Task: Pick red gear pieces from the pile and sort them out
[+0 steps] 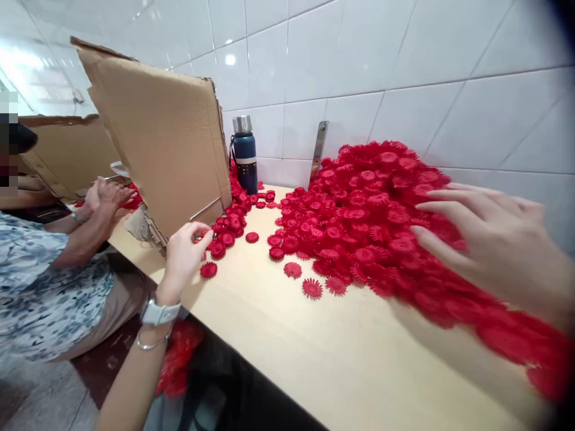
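Observation:
A big heap of red flower-shaped discs with toothed edges (359, 209) lies against the tiled wall. My right hand (489, 239) is over the heap's right side, fingers stretched out and apart, with nothing seen in them. On the left, my left hand (184, 254) has its fingers curled in, thumb near the forefinger, beside a smaller row of red flower discs (227, 230). Whatever those fingers hold, if anything, is hidden. One loose red disc (208, 270) lies just right of that wrist, which wears a white watch (160, 312) and a bangle.
An upright cardboard panel (162, 131) stands left of the small row. Behind it are a blue bottle (246, 161) and a metal bracket (319, 149). Beyond the panel sits a co-worker, hands (110, 194) together. A red plastic bag (179, 356) hangs below the table edge (251, 359).

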### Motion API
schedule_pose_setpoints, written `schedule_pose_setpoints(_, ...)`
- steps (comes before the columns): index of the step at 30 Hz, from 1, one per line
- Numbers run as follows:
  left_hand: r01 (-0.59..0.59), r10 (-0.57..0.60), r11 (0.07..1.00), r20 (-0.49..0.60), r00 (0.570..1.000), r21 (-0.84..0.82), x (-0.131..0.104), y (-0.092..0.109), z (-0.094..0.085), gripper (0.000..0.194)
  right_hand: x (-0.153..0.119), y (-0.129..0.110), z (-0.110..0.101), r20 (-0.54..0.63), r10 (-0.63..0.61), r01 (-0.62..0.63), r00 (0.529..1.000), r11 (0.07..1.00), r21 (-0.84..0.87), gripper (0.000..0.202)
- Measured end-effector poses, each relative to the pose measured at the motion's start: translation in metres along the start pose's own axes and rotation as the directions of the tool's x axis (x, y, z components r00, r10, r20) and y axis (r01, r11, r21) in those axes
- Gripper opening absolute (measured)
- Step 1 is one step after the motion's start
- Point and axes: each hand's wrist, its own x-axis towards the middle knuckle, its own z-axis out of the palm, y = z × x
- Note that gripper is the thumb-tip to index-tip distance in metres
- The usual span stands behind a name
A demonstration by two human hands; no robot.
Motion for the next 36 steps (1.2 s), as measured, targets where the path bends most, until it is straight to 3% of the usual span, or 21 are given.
schedule_pose_setpoints(3,0.044,-0.053,0.996,0.119,0.992,0.076,-0.027,-0.016,-0.009,0.022,-0.009,0.001,0.0,-0.044,-0.041,0.041,0.998,0.999,-0.009,0.03)
schedule_pose_setpoints(6,0.05,-0.069,0.993,0.18,0.981,0.108,-0.039,-0.021,-0.01,0.022,-0.012,0.0,0.0,-0.075,-0.084,0.086,0.994,0.996,0.012,0.028)
schedule_pose_setpoints(11,0.022,-0.045,0.992,0.179,0.983,0.127,-0.024,-0.022,0.006,0.031,-0.013,-0.01,0.001,-0.099,-0.141,0.143,0.985,0.99,0.019,0.024)
schedule_pose_setpoints(14,-0.01,-0.016,0.994,0.233,0.972,0.107,-0.01,-0.021,0.021,0.041,-0.017,-0.016,0.002,-0.086,-0.173,0.175,0.981,0.984,0.014,0.019)
schedule_pose_setpoints(17,-0.024,0.0,0.996,0.28,0.96,0.081,-0.001,-0.017,0.029,0.033,-0.023,-0.02,0.002,-0.069,-0.201,0.204,0.977,0.978,0.048,0.018)
schedule_pose_setpoints(23,-0.031,0.071,0.992,0.346,0.936,-0.122,0.008,-0.005,0.032,0.033,-0.039,-0.029,-0.004,0.047,-0.12,0.113,0.992,0.984,0.138,0.018)
schedule_pose_setpoints(29,0.04,0.155,0.912,0.434,0.887,-0.408,0.006,0.001,0.04,0.039,-0.046,-0.038,-0.012,0.025,-0.213,0.205,0.977,0.959,0.195,0.022)
schedule_pose_setpoints(36,0.141,0.101,0.847,0.417,0.903,-0.512,0.004,0.006,0.039,0.04,-0.048,-0.047,-0.022,0.049,-0.209,0.19,0.977,0.948,0.256,0.02)
